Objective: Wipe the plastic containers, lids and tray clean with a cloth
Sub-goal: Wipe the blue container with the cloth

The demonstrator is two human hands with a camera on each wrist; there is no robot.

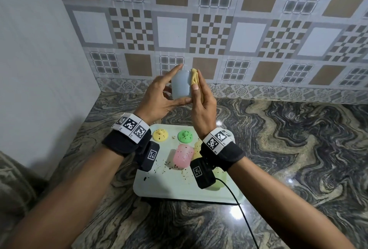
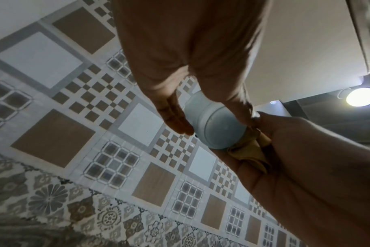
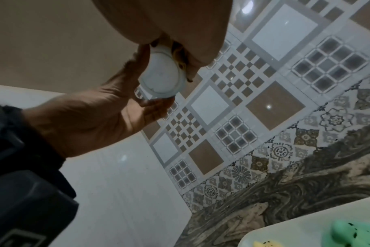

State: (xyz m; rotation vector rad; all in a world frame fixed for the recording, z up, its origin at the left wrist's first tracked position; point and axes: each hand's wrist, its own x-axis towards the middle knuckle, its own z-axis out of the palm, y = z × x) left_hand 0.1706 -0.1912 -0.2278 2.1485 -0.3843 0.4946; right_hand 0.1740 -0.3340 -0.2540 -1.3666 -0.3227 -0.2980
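Note:
My left hand [image 1: 169,77] holds a pale blue plastic container [image 1: 180,85] up above the counter, gripped between thumb and fingers. My right hand [image 1: 200,85] pinches a folded yellow cloth [image 1: 194,76] and presses it against the container's right side. In the left wrist view the container's round base [image 2: 217,127] faces the camera with the cloth [image 2: 249,150] beside it. Below on the pale tray [image 1: 159,189] lie a speckled yellow lid [image 1: 160,135], a green lid [image 1: 185,136] and a pink container [image 1: 183,156]. My right wrist partly hides a yellow and a green container [image 1: 219,181].
The tray sits on a marbled stone counter [image 1: 298,149] in a corner, with a tiled wall [image 1: 219,29] behind and a plain wall [image 1: 39,69] at the left. Dark specks dot the tray. A black cable [image 1: 239,209] runs from my right wrist over the tray's front edge.

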